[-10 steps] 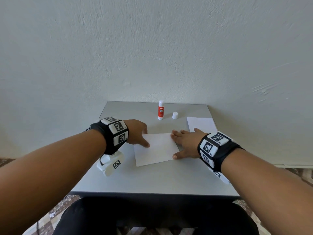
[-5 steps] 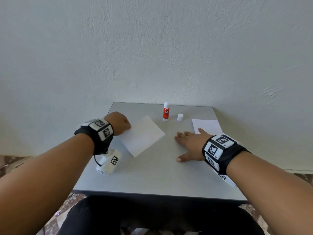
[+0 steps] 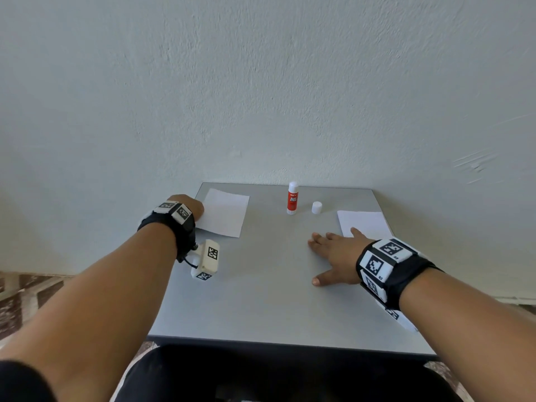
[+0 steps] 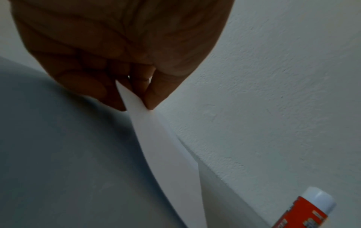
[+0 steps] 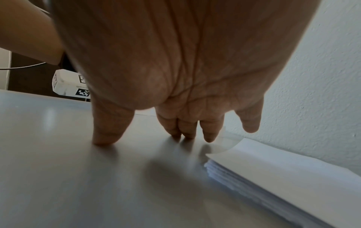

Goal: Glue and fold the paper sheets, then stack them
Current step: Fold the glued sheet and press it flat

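My left hand (image 3: 188,206) pinches the near-left edge of a folded white sheet (image 3: 224,211) at the table's far left corner; in the left wrist view the thumb and fingers (image 4: 154,95) clamp the sheet (image 4: 156,138) just above the tabletop. My right hand (image 3: 333,253) lies flat on the bare grey table (image 3: 261,285), fingers (image 5: 209,132) spread and straight, holding nothing. Just right of it sits a stack of white sheets (image 3: 362,224), seen as a thick pile (image 5: 273,174) in the right wrist view. An uncapped red glue stick (image 3: 292,198) stands at the back centre.
The glue stick's white cap (image 3: 316,207) stands right of it. The glue stick (image 4: 304,211) also shows at the lower right of the left wrist view. A white wall rises directly behind the table. My lap lies under the near edge.
My left hand carried the folded sheet from the table's centre to the far left corner. The right hand let go of it and stayed flat near the stack.
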